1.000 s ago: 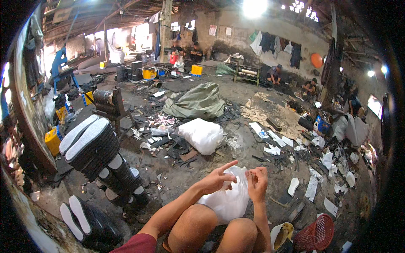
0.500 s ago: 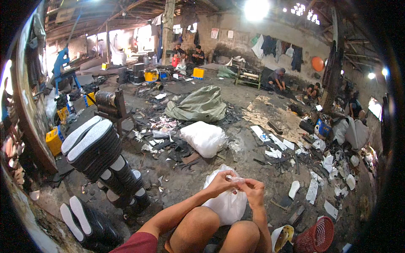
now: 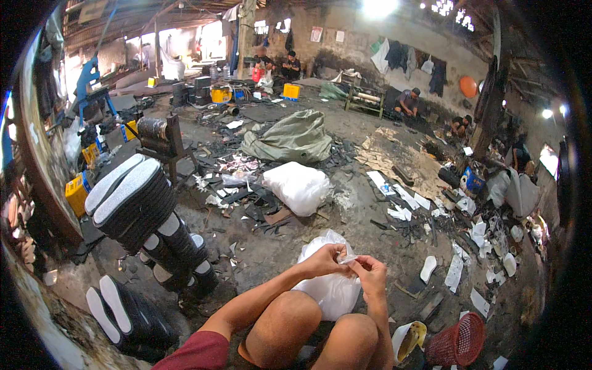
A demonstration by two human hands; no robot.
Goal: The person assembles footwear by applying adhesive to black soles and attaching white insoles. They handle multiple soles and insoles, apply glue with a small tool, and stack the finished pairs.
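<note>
Between my knees and just ahead of them stands a full white plastic bag (image 3: 330, 295). My left hand (image 3: 327, 259) pinches the gathered plastic at its top from the left. From the right, my right hand (image 3: 370, 273) grips the same gathered neck, close beside the left one, with fingers bent. What exactly lies between the fingertips is too small to make out beyond thin white plastic. Farther ahead on the floor rests a second full white plastic bag (image 3: 297, 189), apart from both hands.
Stacked dark soles with pale grey tops (image 3: 126, 197) rise at my left, with more soles (image 3: 117, 308) below. A red plastic basket (image 3: 457, 341) and a cut-open container (image 3: 408, 340) stand by my right knee. Scraps litter the floor around a green-grey sack (image 3: 290, 137). Several people sit farther back.
My hands stay on the bag's neck; the fingers have shifted slightly and the plastic between them is pulled differently. The whole view has tilted a little.
</note>
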